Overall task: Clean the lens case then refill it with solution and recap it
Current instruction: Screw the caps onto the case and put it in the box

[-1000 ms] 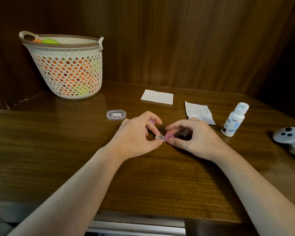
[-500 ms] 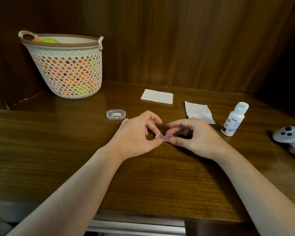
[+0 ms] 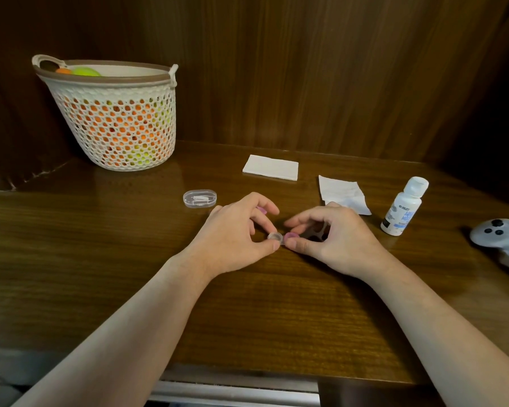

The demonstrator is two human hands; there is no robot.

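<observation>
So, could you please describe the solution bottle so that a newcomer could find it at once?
Start at the wooden table and look to the person's right hand. Just beyond it, past the crumpled white tissue, stands the solution bottle. It is the only upright item there: small, white, capped, with a blue-printed label, left of the white game controller.
</observation>
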